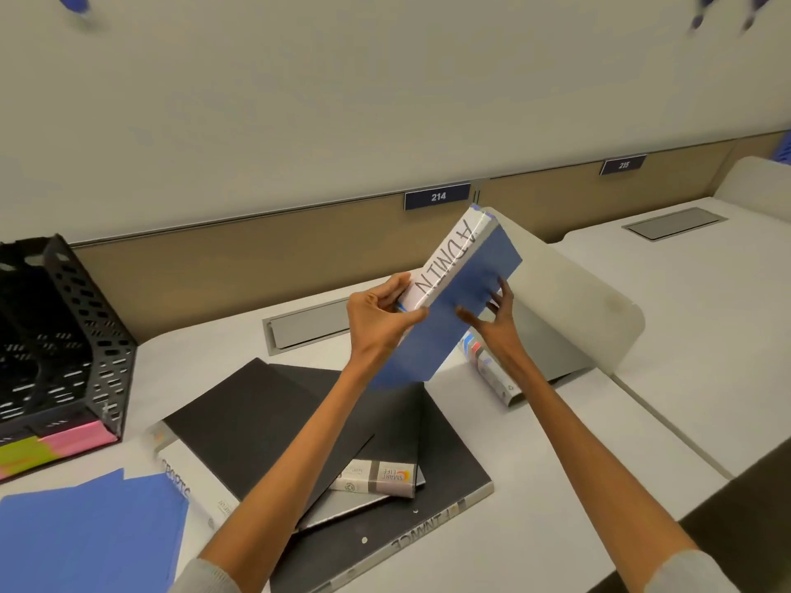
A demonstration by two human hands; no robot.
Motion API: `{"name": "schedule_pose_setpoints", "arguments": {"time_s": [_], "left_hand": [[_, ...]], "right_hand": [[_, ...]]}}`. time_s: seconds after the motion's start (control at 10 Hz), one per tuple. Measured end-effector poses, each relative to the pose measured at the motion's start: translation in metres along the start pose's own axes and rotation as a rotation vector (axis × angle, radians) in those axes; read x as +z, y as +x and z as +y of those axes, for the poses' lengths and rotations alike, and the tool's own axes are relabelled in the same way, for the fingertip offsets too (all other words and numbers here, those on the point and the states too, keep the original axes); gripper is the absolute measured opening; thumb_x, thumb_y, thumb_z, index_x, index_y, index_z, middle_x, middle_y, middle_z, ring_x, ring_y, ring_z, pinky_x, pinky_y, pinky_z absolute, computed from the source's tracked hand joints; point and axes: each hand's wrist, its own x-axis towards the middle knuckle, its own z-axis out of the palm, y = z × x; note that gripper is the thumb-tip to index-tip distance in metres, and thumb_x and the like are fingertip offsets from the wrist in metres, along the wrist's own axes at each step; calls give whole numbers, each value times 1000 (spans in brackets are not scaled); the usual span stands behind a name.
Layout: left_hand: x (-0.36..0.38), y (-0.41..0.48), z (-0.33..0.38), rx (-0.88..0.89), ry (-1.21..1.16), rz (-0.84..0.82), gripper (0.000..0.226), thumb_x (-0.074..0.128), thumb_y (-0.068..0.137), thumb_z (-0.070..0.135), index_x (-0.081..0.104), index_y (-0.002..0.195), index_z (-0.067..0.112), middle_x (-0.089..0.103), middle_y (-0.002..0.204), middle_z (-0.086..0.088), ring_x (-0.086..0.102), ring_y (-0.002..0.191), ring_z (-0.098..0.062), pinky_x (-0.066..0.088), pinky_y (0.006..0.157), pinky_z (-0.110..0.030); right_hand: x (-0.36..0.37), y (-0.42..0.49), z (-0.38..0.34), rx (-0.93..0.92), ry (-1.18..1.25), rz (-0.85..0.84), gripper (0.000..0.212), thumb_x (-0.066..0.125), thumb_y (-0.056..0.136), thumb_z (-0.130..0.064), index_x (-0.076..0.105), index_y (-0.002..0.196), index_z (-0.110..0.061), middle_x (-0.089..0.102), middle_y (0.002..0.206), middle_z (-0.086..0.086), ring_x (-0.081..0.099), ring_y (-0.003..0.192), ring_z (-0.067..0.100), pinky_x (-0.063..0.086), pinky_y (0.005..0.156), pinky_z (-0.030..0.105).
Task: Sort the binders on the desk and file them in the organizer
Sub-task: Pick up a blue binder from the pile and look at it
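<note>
Head view: blue binder (466, 293) is held in the air above the desk (214, 357), tilted, with the spine up and ADMIN hand-lettered on it. The left hand (376, 318) pinches the near end of the spine, thumb and fingers curled round it. The right hand (492, 323) has its fingers straight and spread against the blue cover; it steadies the binder and does not grip. Both hands are close together on this one binder.

Step in hand (my judgement): read the label, then carry the binder to the organizer (72, 336), which stands well apart at the far left of the desk.

To do it well:
- Take a fuller hold with the left hand before the right lets go, because a pinch at one end leaves the long cover hanging.
- Bring the binder in upright, bottom edge first, over the mesh wall.
- Keep the spine facing out so the label reads once filed.

Count:
- Binder in hand: 1.
- Binders on the desk: 4 as far as I can tell. Three are in the overlapping black pile (265, 421) and one is a lone binder (492, 374) beside the grey divider (578, 301).
- Blue folders (85, 537): at least 2, overlapping at lower left.
- Organizers: 1. I cannot tell the slot count because its left part is cut off.
</note>
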Motion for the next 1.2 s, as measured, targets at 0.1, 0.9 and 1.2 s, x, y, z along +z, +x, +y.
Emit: {"name": "schedule_pose_setpoints", "arguments": {"time_s": [0.1, 0.9, 1.2], "left_hand": [[0, -11, 3, 90, 22, -18, 52, 85, 66, -2, 70, 114, 8, 71, 113, 5, 69, 103, -8, 59, 86, -34], [57, 5, 7, 190, -112, -128, 58, 85, 74, 12, 65, 126, 26, 63, 130, 12, 64, 117, -16, 58, 83, -28], [115, 57, -45, -61, -79, -221, 78, 76, 82, 7, 37, 149, 14, 53, 143, 4, 58, 124, -15, 56, 89, -33]], "right_hand": [[-5, -7, -4, 133, 87, 44, 131, 85, 51, -64, 4, 152, -39, 27, 157, -3, 36, 141, 27, 38, 106, 44], [-66, 42, 32, 168, 395, 40, 62, 69, 81, -38, 48, 136, -18, 59, 135, 8, 57, 123, 27, 43, 106, 49], [-124, 106, 50, 233, 192, 296, 66, 88, 67, -40, 58, 121, -16, 67, 119, 0, 67, 100, 19, 57, 87, 41]]}}
